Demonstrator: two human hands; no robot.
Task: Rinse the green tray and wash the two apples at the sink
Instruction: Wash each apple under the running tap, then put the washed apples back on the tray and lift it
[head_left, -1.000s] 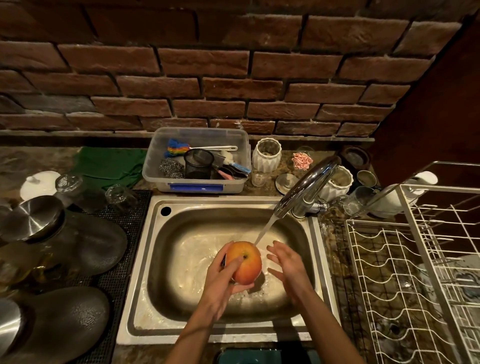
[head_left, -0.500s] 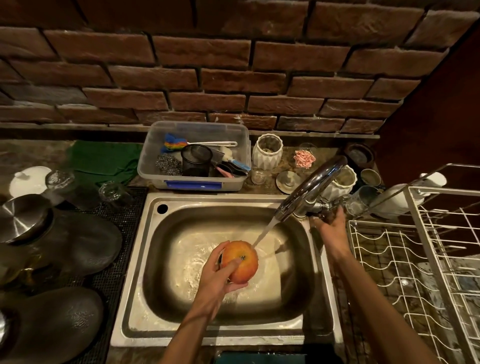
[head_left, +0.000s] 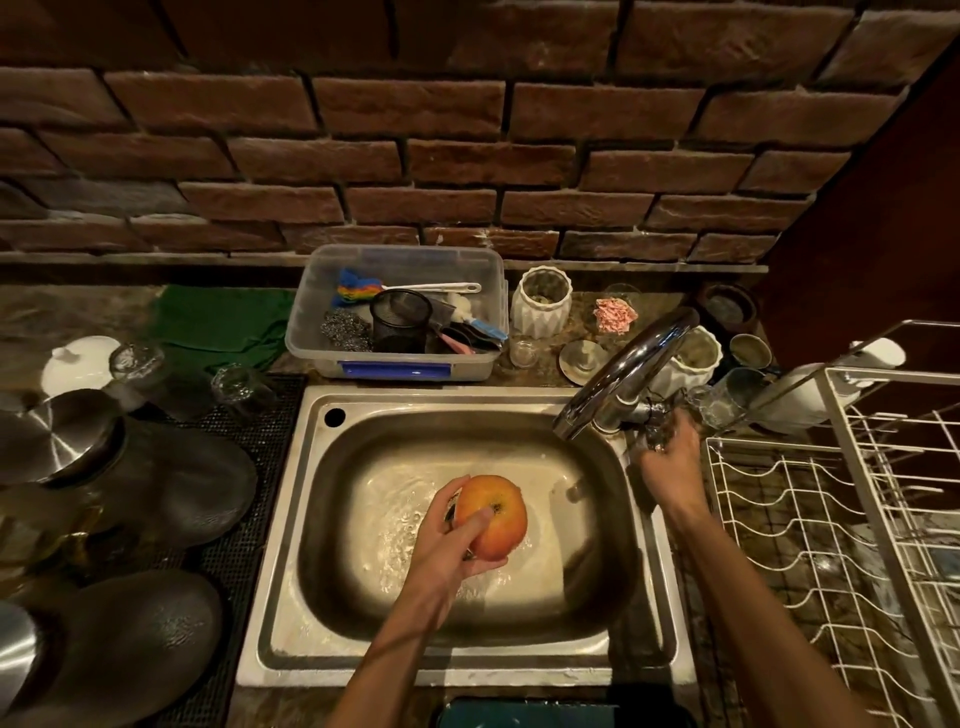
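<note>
Left hand (head_left: 451, 538) reaches in over the sink (head_left: 291, 519), fingers and thumb curled round the apple (head_left: 492, 515), cupping it from the left and below. Right hand (head_left: 667, 457) is extended to the tap handle (head_left: 652, 415) at the sink's right rim, fingers wrapped on it. Apple: orange-red, yellow patch low, wet sheen, dark calyx facing up, held above the wet basin floor mid-sink. No stream visible from the faucet spout (head_left: 621, 371). Open basin room behind and right of the apple; wire rack (head_left: 831, 519) crowds the right edge.
</note>
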